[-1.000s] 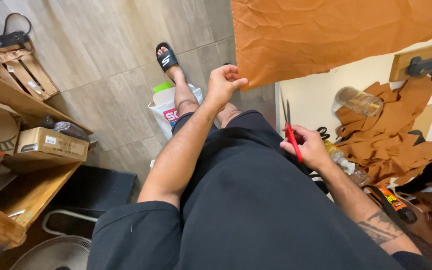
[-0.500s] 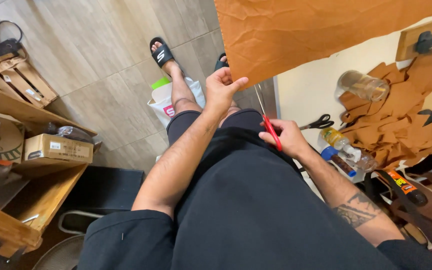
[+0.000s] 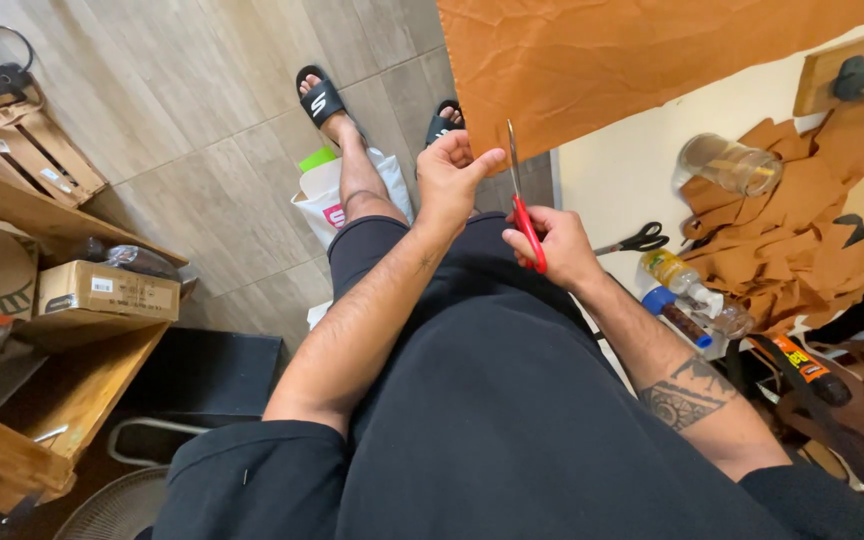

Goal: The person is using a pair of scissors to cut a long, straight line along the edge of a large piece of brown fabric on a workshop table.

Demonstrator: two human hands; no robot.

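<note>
A large orange-brown sheet [image 3: 632, 60] of leather-like material hangs over the edge of a cream table [image 3: 617, 190]. My left hand [image 3: 452, 180] pinches the sheet's lower edge near its left corner. My right hand [image 3: 552, 245] grips red-handled scissors [image 3: 522, 205], whose blades point up and meet the sheet's lower edge just right of my left thumb. I am seated, with black shorts and sandalled feet below.
Orange scraps [image 3: 792, 240], a clear glass jar [image 3: 727, 165], black scissors [image 3: 637, 240], a plastic bottle [image 3: 692, 290] and a glue tube [image 3: 802, 365] lie on the table. A white bag [image 3: 327, 195] sits on the floor. Wooden shelving with a cardboard box [image 3: 102, 290] stands left.
My right hand has lifted the red scissors from beside my lap up to the sheet's lower edge. My left hand stays pinching that edge.
</note>
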